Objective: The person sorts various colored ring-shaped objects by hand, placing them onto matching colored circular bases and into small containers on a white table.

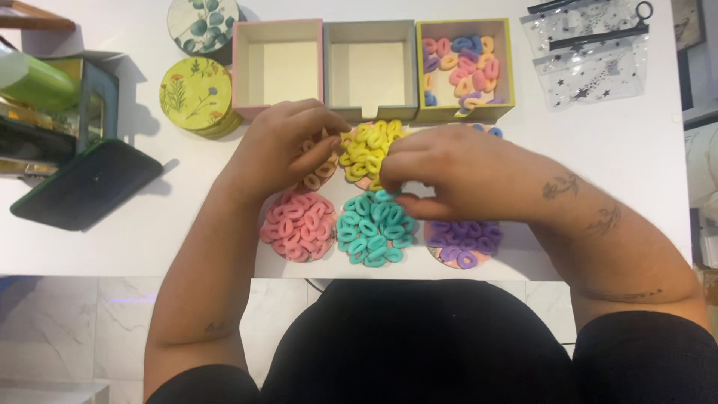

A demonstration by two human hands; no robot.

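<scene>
Small elastic hair ties lie sorted by colour in round heaps on the white table [613, 157]: yellow [368, 150], pink [298, 224], teal [372, 228], purple [462, 243] and a beige heap [320, 172] partly under my left hand. My left hand [283, 146] rests over the beige heap, its fingertips at the left edge of the yellow heap. My right hand [449, 170] reaches across from the right, fingers curled at the yellow heap's right side and just above the teal heap. What the fingers pinch is hidden.
Three open boxes stand behind the heaps: a pink one [278, 69], a grey one [371, 71], and a yellow-green one [465, 69] holding mixed ties. Two round floral tins [196, 93] stand at the left, beside a dark phone [86, 183]. Clear starred zip pouches [587, 52] lie at the back right.
</scene>
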